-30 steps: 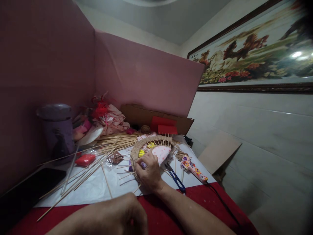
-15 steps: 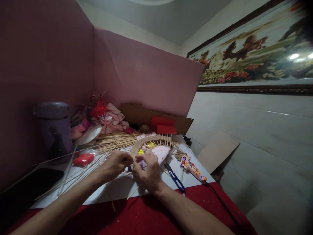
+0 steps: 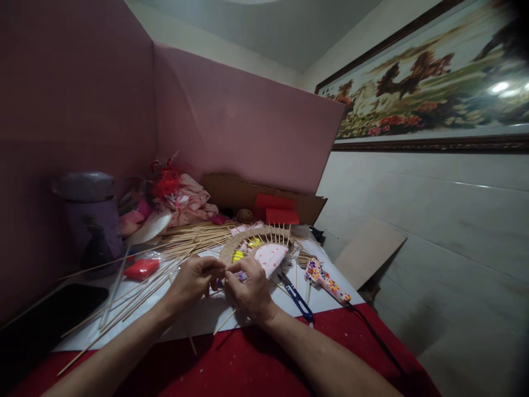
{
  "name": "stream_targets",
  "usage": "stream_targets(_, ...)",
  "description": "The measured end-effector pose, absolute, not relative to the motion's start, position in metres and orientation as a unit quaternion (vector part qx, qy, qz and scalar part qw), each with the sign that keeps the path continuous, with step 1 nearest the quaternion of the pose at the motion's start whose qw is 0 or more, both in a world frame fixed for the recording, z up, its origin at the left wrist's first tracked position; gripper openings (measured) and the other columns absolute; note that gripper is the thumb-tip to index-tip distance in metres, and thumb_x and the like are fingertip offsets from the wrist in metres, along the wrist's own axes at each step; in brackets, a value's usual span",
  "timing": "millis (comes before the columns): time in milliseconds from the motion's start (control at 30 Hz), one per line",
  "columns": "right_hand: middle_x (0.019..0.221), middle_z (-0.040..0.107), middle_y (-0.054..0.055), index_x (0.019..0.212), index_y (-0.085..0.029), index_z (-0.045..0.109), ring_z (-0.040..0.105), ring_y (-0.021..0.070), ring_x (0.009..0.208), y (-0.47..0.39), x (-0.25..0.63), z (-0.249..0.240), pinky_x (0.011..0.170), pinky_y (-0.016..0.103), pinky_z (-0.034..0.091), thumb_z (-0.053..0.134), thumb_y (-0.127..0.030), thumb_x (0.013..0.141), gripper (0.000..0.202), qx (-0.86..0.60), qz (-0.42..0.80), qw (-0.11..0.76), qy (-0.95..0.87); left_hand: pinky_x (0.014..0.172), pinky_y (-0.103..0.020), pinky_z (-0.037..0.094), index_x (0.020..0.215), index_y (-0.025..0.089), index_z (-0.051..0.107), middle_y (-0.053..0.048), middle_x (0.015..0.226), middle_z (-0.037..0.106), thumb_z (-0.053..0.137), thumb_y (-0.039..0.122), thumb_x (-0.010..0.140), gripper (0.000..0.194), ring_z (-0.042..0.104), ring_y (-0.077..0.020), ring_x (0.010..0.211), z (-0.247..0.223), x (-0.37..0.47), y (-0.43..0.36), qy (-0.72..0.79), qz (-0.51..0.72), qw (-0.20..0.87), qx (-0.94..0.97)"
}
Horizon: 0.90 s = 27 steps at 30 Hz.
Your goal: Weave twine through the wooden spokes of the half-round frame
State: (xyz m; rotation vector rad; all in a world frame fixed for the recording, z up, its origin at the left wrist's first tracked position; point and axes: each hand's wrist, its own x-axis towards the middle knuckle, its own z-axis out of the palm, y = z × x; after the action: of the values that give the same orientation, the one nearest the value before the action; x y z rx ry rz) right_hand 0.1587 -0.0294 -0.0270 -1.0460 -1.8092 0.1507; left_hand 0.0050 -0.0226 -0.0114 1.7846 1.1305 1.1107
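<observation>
A curved piece wrapped in tan cord [image 3: 234, 245], with thin sticks standing along its inner edge, lies on the white sheet. Inside its curve is a white cloth piece with pink dots [image 3: 271, 257], beside yellow bits [image 3: 238, 256]. My left hand [image 3: 199, 278] is closed in a pinch at the near left end of the curved piece. Against it, fingertips nearly touching, my right hand [image 3: 248, 286] is also pinched. What the fingertips hold is too small to make out. Something purple [image 3: 242, 276] shows at my right fingers.
Blue snips [image 3: 298, 300] and a flower-patterned glue gun [image 3: 328, 282] with a black cord lie at the right. Many thin sticks [image 3: 194, 236] spread behind and left. A red packet [image 3: 141, 268], a dark phone [image 3: 78, 300] and a purple flask [image 3: 93, 229] are at the left.
My right fingers have drawn closer together into a pinch, and my left hand has shifted slightly. The view has moved a little.
</observation>
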Motion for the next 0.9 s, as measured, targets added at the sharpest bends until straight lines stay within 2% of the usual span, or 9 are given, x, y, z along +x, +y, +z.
stream_targets(133, 0.068, 0.057, 0.0, 0.064, -0.018, 0.054, 0.05, 0.0151, 0.073, -0.026, 0.1576, -0.0295, 0.073, 0.028, 0.036, 0.059, -0.009, 0.069, 0.011, -0.432, 0.056, 0.525, -0.731, 0.054, -0.023, 0.044, 0.086, 0.016, 0.062, -0.003, 0.081, 0.06, 0.055, 0.02, 0.073, 0.016, 0.053, -0.0096, 0.056, -0.0088, 0.0025, -0.0244, 0.422, 0.505, 0.198, 0.726)
stream_targets(233, 0.07, 0.055, 0.0, 0.065, -0.019, 0.053, 0.049, 0.0158, 0.074, -0.0249, 0.1578, -0.0314, 0.073, 0.029, 0.035, 0.058, -0.01, 0.069, 0.011, -0.423, 0.028, 0.523, -0.739, 0.058, -0.023, 0.041, 0.075, 0.017, 0.063, -0.002, 0.073, 0.061, 0.056, 0.022, 0.075, 0.009, 0.053, -0.0114, 0.061, -0.0071, 0.0023, -0.0271, 0.422, 0.474, 0.106, 0.765)
stream_targets(367, 0.072, 0.055, 0.0, 0.068, -0.02, 0.054, 0.049, 0.0164, 0.077, -0.0266, 0.1587, -0.031, 0.075, 0.03, 0.035, 0.059, -0.012, 0.07, 0.01, -0.402, 0.008, 0.517, -0.756, 0.058, -0.022, 0.04, 0.074, 0.017, 0.066, -0.001, 0.066, 0.065, 0.057, 0.027, 0.077, 0.013, 0.056, -0.0123, 0.061, -0.0094, 0.0042, -0.028, 0.434, 0.43, 0.116, 0.783)
stream_targets(567, 0.072, 0.055, 0.0, 0.067, -0.02, 0.054, 0.048, 0.0174, 0.078, -0.0296, 0.1593, -0.028, 0.076, 0.032, 0.035, 0.059, -0.013, 0.071, 0.01, -0.406, 0.001, 0.514, -0.755, 0.055, -0.02, 0.04, 0.076, 0.017, 0.067, 0.0, 0.066, 0.067, 0.053, 0.02, 0.078, 0.014, 0.057, -0.0105, 0.058, -0.0129, 0.0045, -0.026, 0.436, 0.404, 0.153, 0.79)
stream_targets(767, 0.073, 0.055, 0.0, 0.068, -0.02, 0.055, 0.048, 0.0174, 0.078, -0.0291, 0.1598, -0.0291, 0.076, 0.032, 0.035, 0.059, -0.011, 0.07, 0.011, -0.402, 0.001, 0.508, -0.762, 0.059, -0.023, 0.039, 0.073, 0.017, 0.066, -0.001, 0.066, 0.066, 0.05, 0.016, 0.075, 0.016, 0.056, -0.0126, 0.061, -0.0154, 0.0046, -0.0276, 0.451, 0.379, 0.085, 0.804)
stream_targets(900, 0.072, 0.056, 0.0, 0.067, -0.02, 0.055, 0.048, 0.0175, 0.08, -0.0288, 0.1583, -0.0297, 0.077, 0.033, 0.035, 0.062, -0.011, 0.069, 0.011, -0.396, 0.005, 0.503, -0.768, 0.057, -0.023, 0.041, 0.074, 0.016, 0.066, -0.002, 0.064, 0.065, 0.05, 0.018, 0.073, 0.016, 0.057, -0.0127, 0.059, -0.011, 0.0048, -0.0287, 0.468, 0.388, 0.111, 0.786)
